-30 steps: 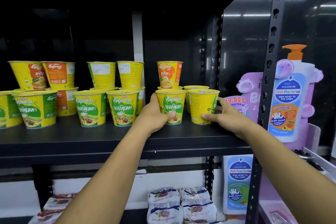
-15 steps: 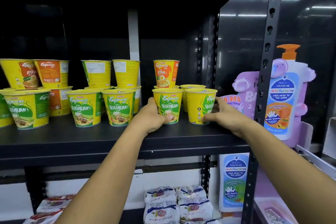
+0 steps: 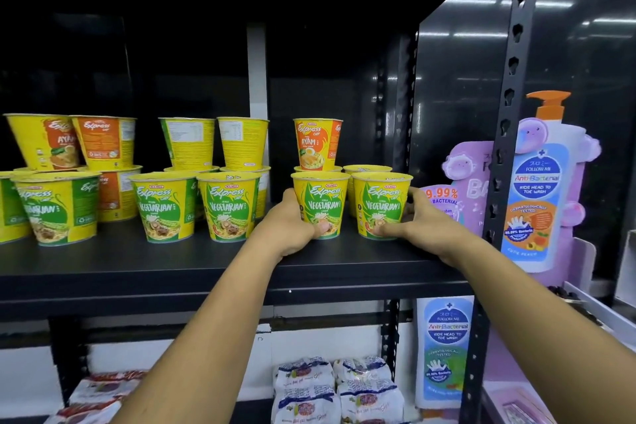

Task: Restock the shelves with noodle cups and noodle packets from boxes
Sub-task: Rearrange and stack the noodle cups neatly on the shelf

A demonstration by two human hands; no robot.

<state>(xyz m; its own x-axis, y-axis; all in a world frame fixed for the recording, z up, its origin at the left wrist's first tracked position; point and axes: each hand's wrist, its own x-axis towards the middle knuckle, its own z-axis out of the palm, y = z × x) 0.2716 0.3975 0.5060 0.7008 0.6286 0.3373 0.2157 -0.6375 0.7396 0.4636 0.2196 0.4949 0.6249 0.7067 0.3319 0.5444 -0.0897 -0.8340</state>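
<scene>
Two front cups at the right end of the shelf [image 3: 206, 265], both upright: long axis vertical, wide rim up, base flat on the shelf. Left cup [image 3: 321, 203] and right cup [image 3: 380, 205] stand side by side, rims just about touching, "Vegetarian" labels facing me.

My left hand [image 3: 292, 220] grips the left cup: thumb across its lower front, fingers round its left side. My right hand [image 3: 420, 220] grips the right cup the same way, thumb on the lower front, fingers round the right side.

Around them:
- more cups close behind, with an Ayam cup [image 3: 317, 144] stacked on one of them
- two more vegetarian cups [image 3: 229, 206] to the left in the front row, a gap between
- black upright post [image 3: 509, 113] and the body-wash display [image 3: 540, 189] just right of my right hand
- noodle packets [image 3: 337, 389] on the shelf below

Versus a second ago: the right cup showed mostly its plain yellow side; now its label is square to the front. Left cup's label is unchanged. Both hands stay on the cups.
</scene>
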